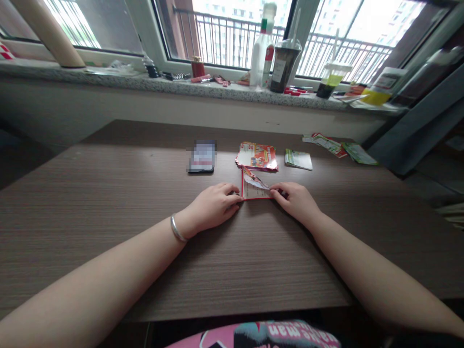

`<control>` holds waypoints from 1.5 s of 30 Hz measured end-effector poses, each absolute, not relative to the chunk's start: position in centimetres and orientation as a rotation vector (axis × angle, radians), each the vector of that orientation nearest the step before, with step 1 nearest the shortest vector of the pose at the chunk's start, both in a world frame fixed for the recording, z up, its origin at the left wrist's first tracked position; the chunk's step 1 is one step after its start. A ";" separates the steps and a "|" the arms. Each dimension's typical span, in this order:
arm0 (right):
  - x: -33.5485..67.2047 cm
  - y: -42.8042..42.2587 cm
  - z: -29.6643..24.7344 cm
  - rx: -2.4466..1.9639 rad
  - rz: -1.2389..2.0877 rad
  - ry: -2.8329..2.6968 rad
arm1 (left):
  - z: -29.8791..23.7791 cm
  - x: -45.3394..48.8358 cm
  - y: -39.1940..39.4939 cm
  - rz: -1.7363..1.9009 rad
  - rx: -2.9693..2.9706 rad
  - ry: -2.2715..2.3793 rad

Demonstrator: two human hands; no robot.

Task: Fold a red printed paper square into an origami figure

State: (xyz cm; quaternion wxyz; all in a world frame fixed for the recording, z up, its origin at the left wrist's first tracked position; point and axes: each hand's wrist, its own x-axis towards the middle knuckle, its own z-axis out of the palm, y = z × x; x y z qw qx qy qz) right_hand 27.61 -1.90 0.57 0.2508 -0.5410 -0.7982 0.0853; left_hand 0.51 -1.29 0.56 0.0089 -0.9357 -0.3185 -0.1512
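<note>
Counted so far: two hands point(213, 205) point(295, 200), one folded leaflet point(255, 191), one phone point(202, 156), four leaflet piles point(257, 157) point(298, 159) point(325, 143) point(358, 153), two cups point(283, 65) point(330, 79), one bottle point(263, 48).

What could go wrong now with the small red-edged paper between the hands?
The red-edged paper, touched at its sides by the left hand and the right hand, looks folded at the top; it may crease crookedly or tear. It lies close to the stack of leaflets, which a hand might knock askew.
</note>
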 end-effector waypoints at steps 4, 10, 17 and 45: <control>27.8 -2.1 0.6 -1.553 0.269 -2.108 | 0.6 0.6 -1.3 -0.533 -2.950 -0.929; 28.0 -1.6 -0.1 -1.714 0.293 -1.893 | 0.7 0.7 -1.3 -0.538 -3.024 -0.850; 28.7 -0.7 -0.8 -1.750 0.353 -1.810 | 1.0 0.8 -1.3 -0.530 -3.027 -0.813; 28.4 -1.2 -0.7 -1.390 -0.003 -2.328 | 0.7 0.7 -1.3 -0.415 -2.933 -0.995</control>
